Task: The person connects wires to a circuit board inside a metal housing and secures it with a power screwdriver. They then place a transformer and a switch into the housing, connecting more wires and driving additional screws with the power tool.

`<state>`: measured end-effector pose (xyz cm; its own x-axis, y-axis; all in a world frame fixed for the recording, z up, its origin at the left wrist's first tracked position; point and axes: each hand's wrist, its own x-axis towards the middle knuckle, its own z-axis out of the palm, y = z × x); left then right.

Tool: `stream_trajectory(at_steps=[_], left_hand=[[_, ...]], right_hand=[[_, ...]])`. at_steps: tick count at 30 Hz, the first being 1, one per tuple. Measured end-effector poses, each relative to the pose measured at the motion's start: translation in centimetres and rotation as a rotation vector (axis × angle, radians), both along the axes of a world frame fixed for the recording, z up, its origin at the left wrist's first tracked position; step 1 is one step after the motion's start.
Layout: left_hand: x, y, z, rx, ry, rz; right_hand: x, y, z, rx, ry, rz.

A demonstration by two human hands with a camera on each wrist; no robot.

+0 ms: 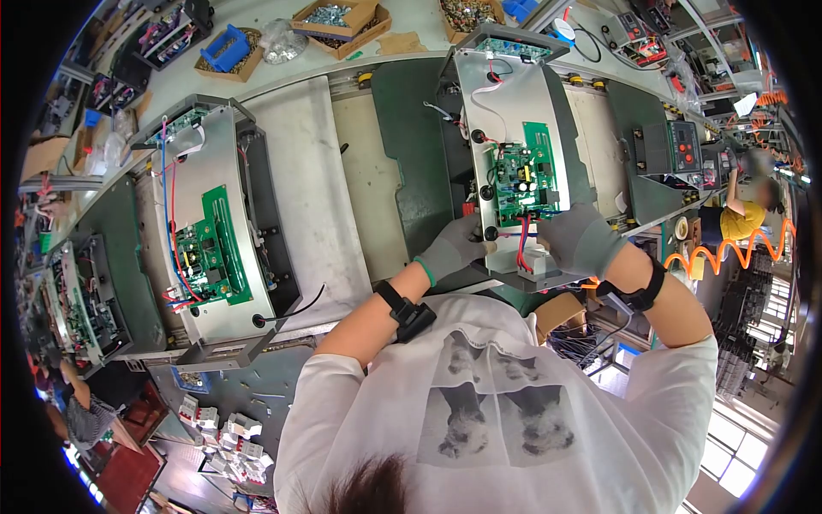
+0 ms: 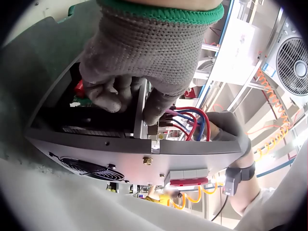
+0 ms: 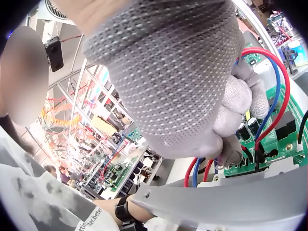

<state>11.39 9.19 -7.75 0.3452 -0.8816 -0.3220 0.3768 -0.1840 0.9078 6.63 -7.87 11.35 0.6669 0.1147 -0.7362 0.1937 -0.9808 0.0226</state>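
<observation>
Gloves on, gripped the edge of the metal plate (image 1: 492, 103) with the left hand (image 2: 144, 53), fingers curled on 1 side and thumb on the other, clear only in the left wrist view, along with a fan grille (image 2: 89, 168) on the end panel (image 2: 122, 151). With the right hand (image 3: 168, 91), pinched a thin cable (image 3: 216, 165) beside red cables (image 3: 285, 91), hidden by the glove in the head view. From overhead, saw the full green circuit board (image 1: 537, 141) on the plate, just beyond both hands, and a 2nd board (image 1: 229, 248) well apart.
</observation>
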Motion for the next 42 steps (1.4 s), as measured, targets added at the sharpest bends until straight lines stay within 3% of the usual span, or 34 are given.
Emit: stream_trajectory(at_steps=[6,9,11,12,14,15,17,21,23,29,32,34,36,38,40,42], left_hand=[[-0.4,-0.2,-1.1,-0.054,-0.05,0.039],[-0.2,0.0,-0.4,-0.161,0.091,0.099],[0.9,0.2,-1.6,0.019,0.357,-0.057],[0.6,0.3,-2.9,0.018,0.357,-0.059],[-0.1,0.5,-5.3,-0.306,0.703,0.042],[0.0,0.5,-4.7,-0.304,0.704,0.041],[0.0,0.5,-3.5,-0.158,0.295,0.029],[0.5,0.4,-3.0,-0.129,0.162,0.02],[0.5,0.1,-2.9,-0.086,0.034,0.007],[0.6,0.1,-3.5,-0.032,-0.089,0.016],[0.5,0.6,-3.1,0.002,0.063,0.066],[0.5,0.9,-3.4,-0.023,-0.017,0.045],[0.4,0.9,-3.8,-0.044,-0.096,0.027],[0.4,0.8,-4.2,-0.061,-0.196,0.087],[0.7,0.9,-3.6,-0.052,-0.22,0.058],[0.7,0.9,-3.3,-0.045,-0.239,0.027]], right_hand=[[0.5,1.6,-0.6,-0.036,0.05,-0.006],[-0.2,1.5,-2.4,0.002,0.032,-0.08],[-0.6,1.4,-3.0,-0.02,0.017,-0.135],[-0.8,1.3,-2.8,-0.021,0.017,-0.136],[-1.1,0.9,-2.2,0.065,-0.034,-0.032],[-1.3,0.9,-1.7,0.066,-0.034,-0.034],[-1.8,0.9,-0.3,0.006,-0.219,0.153],[-2.4,-1.4,1.4,0.066,-0.405,0.347],[-2.6,-2.6,1.7,0.161,-0.525,0.315],[-3.2,-3.4,0.4,0.217,-0.478,0.142],[-3.4,-2.7,-1.1,0.311,-0.402,0.077],[-3.2,-1.6,-1.8,0.249,-0.413,0.042],[-2.6,-1.0,-2.3,0.144,-0.31,-0.191],[-2.3,-0.6,-2.9,0.209,-0.317,-0.22],[-1.8,0.2,-3.1,0.024,-0.225,-0.228],[-2.1,0.3,-3.5,0.012,-0.245,-0.23]])
